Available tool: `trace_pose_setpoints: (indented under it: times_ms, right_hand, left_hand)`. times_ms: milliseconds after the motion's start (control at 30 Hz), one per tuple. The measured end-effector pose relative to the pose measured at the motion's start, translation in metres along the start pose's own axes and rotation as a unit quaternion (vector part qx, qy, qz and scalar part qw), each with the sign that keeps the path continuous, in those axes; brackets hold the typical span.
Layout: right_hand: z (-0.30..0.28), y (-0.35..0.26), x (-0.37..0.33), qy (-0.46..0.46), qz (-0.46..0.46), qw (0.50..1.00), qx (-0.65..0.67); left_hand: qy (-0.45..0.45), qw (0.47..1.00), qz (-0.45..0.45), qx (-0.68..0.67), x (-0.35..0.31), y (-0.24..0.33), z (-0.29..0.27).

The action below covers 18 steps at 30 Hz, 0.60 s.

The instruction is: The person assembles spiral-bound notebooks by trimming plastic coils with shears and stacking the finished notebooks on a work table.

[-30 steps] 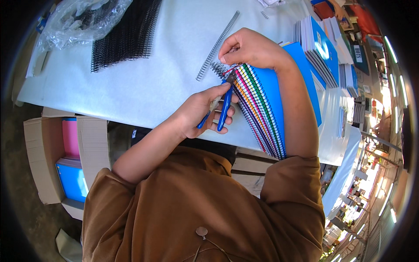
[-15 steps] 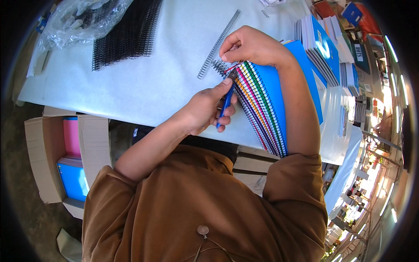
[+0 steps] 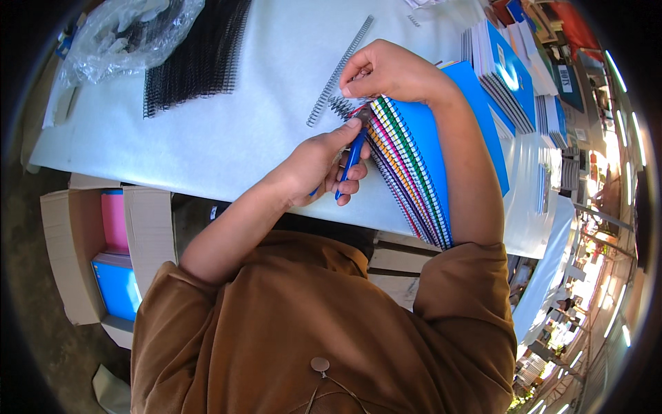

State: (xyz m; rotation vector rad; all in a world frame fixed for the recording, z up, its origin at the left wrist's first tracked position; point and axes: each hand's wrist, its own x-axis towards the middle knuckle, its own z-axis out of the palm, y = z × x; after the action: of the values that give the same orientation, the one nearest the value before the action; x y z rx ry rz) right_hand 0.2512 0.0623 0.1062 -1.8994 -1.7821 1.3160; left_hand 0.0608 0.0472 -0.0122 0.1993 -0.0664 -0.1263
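My left hand (image 3: 323,164) is closed around cutting pliers with blue handles (image 3: 353,157), the handles spread apart. Their dark jaws are at the upper corner of a stack of spiral-bound notebooks (image 3: 474,131) with blue covers, whose bound edges show green, yellow, pink and purple bands. Dark coil ends (image 3: 339,106) stick out past that corner, beside the jaws. Just above them, my right hand (image 3: 400,72) has thumb and forefinger pinched together; whatever lies between them is too small to tell. The right forearm passes over the blue top cover.
A loose metal spiral (image 3: 339,72) lies left of my right hand. Many black spirals (image 3: 196,62) and a clear plastic bag (image 3: 124,45) lie on the white table (image 3: 172,148). More notebooks (image 3: 500,72) are piled at right. A cardboard box (image 3: 148,221) with notebooks stands below the left edge.
The plier handles have spread apart in my left hand, a second handle now showing. Both hands have shifted slightly left in the picture. The notebook stack stays nearly in place.
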Motion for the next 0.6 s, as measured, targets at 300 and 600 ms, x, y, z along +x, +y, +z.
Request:
trace_pose_setpoints:
  times_ms: [300, 600]
  right_hand:
    - [-0.005, 0.001, -0.002, 0.009, -0.002, 1.0, -0.012]
    - [-0.01, 0.001, -0.005, -0.013, -0.022, 0.997, 0.073]
  left_hand:
    - [0.194, 0.967, -0.009, 0.167, -0.001, 0.013, 0.067]
    - [0.082, 0.996, -0.026, -0.009, 0.001, 0.015, 0.042]
